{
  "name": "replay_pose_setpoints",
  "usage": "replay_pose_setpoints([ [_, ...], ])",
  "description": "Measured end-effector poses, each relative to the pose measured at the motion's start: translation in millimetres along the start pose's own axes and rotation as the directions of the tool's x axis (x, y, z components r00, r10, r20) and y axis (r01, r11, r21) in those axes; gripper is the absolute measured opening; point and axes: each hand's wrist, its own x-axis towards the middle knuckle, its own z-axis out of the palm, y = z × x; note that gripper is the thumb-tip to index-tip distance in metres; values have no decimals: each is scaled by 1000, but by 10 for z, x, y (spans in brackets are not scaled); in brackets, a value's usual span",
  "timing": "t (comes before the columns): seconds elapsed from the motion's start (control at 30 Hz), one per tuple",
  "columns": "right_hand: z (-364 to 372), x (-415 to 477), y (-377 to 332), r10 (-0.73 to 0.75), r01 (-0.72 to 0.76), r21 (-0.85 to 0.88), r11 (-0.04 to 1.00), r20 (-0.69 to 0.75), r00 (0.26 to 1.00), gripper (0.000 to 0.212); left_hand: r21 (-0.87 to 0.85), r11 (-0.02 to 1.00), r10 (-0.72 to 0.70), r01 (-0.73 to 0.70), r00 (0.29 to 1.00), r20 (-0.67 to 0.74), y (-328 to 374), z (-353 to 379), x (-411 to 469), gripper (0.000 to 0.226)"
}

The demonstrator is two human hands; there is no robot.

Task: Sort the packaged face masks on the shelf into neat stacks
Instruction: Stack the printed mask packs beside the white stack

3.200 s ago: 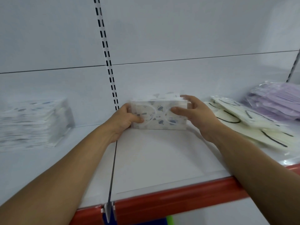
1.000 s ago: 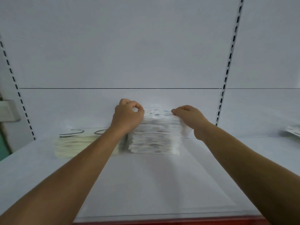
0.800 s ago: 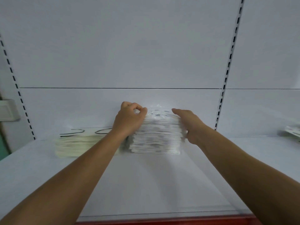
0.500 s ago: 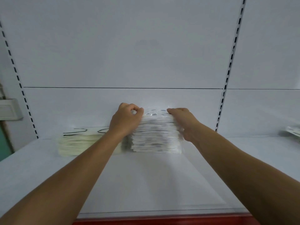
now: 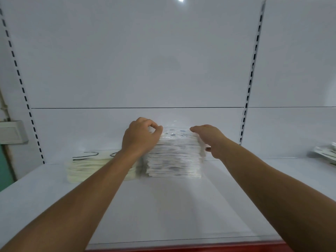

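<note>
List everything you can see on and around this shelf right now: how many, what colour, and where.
patterned mask stack: one, white with blue prints, shelf centre, near the back
cream mask stack: one, cream with black ear loops, just left of the patterned one
loose mask packets: count unclear, pale, far right edge
shelf: one, white with a red front edge
back panel: white, behind the stacks
slotted uprights: two, white with dark slots, left and right
wall box: one, grey, far left
left hand: fingers curled on the patterned stack's top left edge
right hand: fingers laid over its top right edge
</note>
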Motion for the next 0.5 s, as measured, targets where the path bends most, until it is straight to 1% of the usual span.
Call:
replay_pose_setpoints([
  [0.07,-31,32,-6,12,-12,-26,1000,-3,1000,41,-7,1000,20,-20,1000,-7,42,-11,-8,15],
  [0.2,-91,86,-5,8,-9,-62,998,-22,1000,22,-11,996,87,-88,996,-22,138,-15,-37,16],
  [0.3,-144,124,13,-27,21,-102,995,-56,998,27,-29,991,132,-132,991,-13,248,-28,-89,13],
  [0.33,-175,136,23,-42,33,-134,990,-67,997,24,-39,988,147,-148,989,-14,298,-31,-115,13],
  [0.4,-259,158,48,-74,47,-238,970,-105,992,15,-76,980,185,-186,983,-15,434,-28,-184,11],
  [0.43,-313,168,58,-100,53,-324,945,-130,986,12,-95,974,207,-207,978,-10,515,-20,-224,10],
  [0.47,-377,175,74,-138,58,-435,898,-154,978,11,-109,968,226,-224,974,5,600,0,-266,9],
  [0.5,-446,165,88,-185,57,-555,830,-177,967,12,-123,964,242,-237,970,29,689,29,-311,9],
])
